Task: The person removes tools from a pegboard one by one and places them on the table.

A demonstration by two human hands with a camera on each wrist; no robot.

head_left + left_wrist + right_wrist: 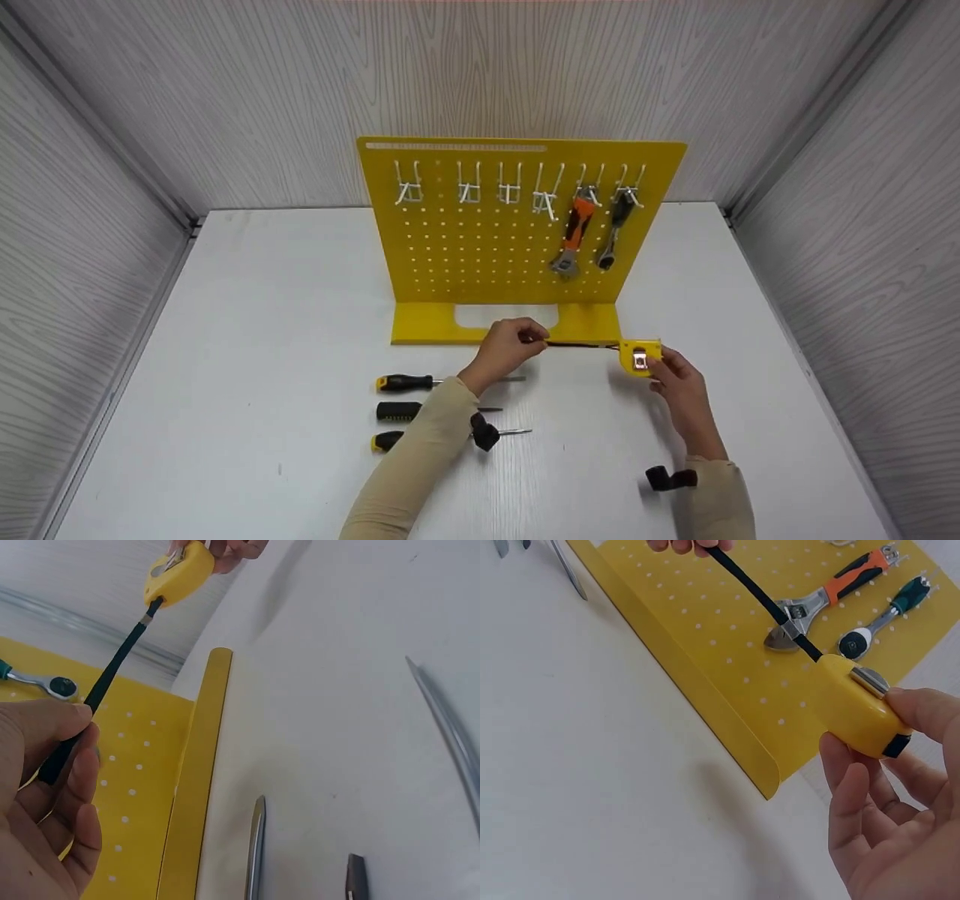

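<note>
A yellow tape measure with a metal clip is gripped by my right hand, thumb on the clip side and fingers beneath it. From its other end a black wrist strap stretches across to my left hand, which pinches the strap's far end between thumb and fingers. In the right wrist view, the tape measure is held in the air, just off the pegboard's base edge. Both hands are in front of the yellow pegboard.
White hooks line the pegboard's top. An adjustable wrench with an orange handle and a ratchet wrench hang at its right. Three screwdrivers lie on the white table, partly under my left forearm. Walls stand around the table.
</note>
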